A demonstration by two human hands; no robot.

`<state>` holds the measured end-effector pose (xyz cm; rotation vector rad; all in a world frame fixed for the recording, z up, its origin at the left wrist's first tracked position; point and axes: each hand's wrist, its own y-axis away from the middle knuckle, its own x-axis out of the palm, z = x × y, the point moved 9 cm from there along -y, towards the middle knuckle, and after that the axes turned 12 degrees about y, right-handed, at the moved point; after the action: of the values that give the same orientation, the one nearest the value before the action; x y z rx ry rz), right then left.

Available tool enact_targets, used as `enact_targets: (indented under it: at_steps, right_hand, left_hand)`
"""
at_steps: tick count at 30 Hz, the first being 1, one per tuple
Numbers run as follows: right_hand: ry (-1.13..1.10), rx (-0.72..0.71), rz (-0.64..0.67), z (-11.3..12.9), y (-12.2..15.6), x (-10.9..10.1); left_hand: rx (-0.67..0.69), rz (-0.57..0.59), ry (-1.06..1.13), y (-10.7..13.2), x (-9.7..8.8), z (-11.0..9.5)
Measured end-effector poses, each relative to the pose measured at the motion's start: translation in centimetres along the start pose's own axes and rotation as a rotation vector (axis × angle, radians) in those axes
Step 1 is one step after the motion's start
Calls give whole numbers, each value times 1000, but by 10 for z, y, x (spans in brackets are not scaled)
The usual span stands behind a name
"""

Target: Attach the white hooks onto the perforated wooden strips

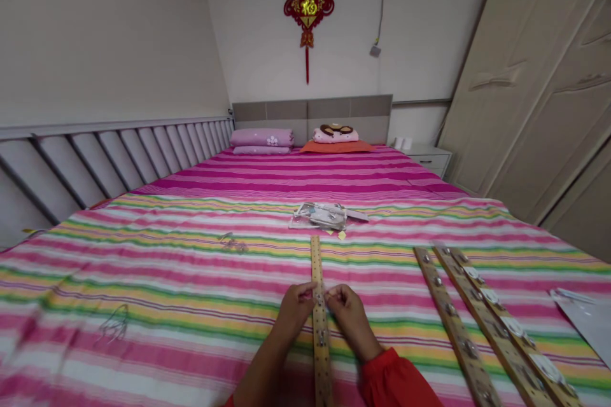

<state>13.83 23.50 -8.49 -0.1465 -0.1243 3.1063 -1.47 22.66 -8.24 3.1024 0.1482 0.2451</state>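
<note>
A long wooden strip with rows of holes (317,267) lies lengthwise on the striped bedspread (191,267) in front of me. My left hand (294,310) and my right hand (347,313) meet over the strip near its middle. Both pinch a small metal piece (320,298) against the wood, fingers closed. Another small metal fitting (322,336) sits on the strip closer to me. My right sleeve is red.
Two more wooden strips (482,324) carrying several metal fittings lie to the right. A clear packet of small parts (321,216) rests beyond the strip. A white sheet (589,318) is at the far right. Pillows (262,138), a slatted rail and wardrobe doors surround the bed.
</note>
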Motion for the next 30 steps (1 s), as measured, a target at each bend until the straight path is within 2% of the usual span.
enact_targets:
  at_steps: [3,8,12,16,20,22,25,28,30]
  right_hand:
    - [-55,-36,56,5,2,4]
    - [22,-87,106,4,0,8]
    - [-19,-26,155,-1,-2,9]
    - [-119,77,244,0,4,12]
    - [-222,148,218,1,9,10]
    - [-260,194,196,-4,10,9]
    - [-288,240,158,-12,9,7]
    - [-294,244,138,-15,9,5]
    - [-282,238,131,-14,9,4]
  left_hand:
    - [31,-5,-38,2,1,-7]
    - [44,186,-36,6,21,-16]
    - [5,170,-32,3,20,-12]
    - [-14,101,-37,2,12,-6]
    - [-67,198,10,3,10,0]
    - [-86,137,-5,-5,-10,-2]
    - [21,-145,-73,-28,-69,-27]
    - [230,-528,-334,-41,-136,-69]
    - [248,-617,-387,-50,-163,-82]
